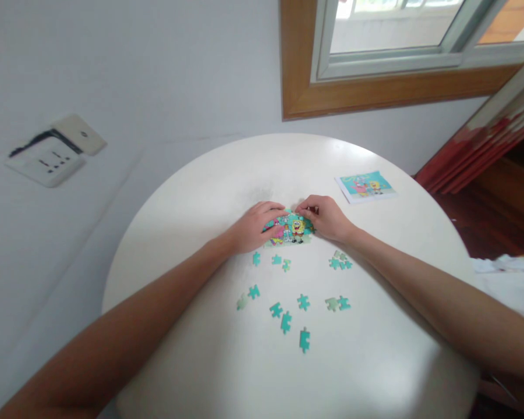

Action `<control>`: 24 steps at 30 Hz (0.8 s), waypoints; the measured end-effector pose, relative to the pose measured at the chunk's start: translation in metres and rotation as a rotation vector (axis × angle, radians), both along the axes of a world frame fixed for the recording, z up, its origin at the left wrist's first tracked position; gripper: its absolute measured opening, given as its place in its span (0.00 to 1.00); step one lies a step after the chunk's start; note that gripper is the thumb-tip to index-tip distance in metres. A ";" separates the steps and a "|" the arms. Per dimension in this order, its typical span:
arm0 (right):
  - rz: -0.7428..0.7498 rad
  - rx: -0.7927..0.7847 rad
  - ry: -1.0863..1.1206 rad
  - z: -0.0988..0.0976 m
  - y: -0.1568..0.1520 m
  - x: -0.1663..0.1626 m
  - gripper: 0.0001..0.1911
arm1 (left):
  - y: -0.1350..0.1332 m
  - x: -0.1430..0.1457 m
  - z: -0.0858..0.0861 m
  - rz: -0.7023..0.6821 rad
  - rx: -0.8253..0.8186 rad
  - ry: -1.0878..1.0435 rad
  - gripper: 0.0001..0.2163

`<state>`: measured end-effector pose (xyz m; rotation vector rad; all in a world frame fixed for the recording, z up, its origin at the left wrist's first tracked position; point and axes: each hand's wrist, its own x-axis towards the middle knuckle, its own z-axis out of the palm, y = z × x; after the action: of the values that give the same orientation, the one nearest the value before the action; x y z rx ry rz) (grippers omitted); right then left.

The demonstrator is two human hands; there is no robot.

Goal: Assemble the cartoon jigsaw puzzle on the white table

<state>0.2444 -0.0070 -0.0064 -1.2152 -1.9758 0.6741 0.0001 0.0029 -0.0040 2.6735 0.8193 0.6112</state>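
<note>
A partly assembled jigsaw puzzle (pixel 287 230) with a yellow sponge character and a pink figure lies on the table between my hands. My left hand (pixel 257 226) rests on its left side, fingers apart and stretched over the upper and left edges. At the upper right edge, my right hand (pixel 323 215) is closed in a pinch on a puzzle piece, mostly hidden by the fingers. Loose teal pieces lie nearer to me, among them one puzzle piece (pixel 304 340) closest to my body. A small cluster of pieces (pixel 340 261) sits below my right wrist.
A picture card (pixel 365 187) with the same characters lies at the right back of the round white table (pixel 192 192). Behind the table are a wall with a socket (pixel 48 162) and a wood-framed window (pixel 397 84). A red and white curtain (pixel 475 145) hangs at right.
</note>
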 end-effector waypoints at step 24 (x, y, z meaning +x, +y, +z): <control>-0.074 -0.048 0.144 -0.005 0.001 -0.003 0.12 | -0.001 0.000 0.000 0.019 -0.004 0.010 0.16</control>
<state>0.2417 -0.0056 -0.0111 -1.2272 -1.7970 0.7544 0.0003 0.0018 -0.0044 2.6696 0.8488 0.6004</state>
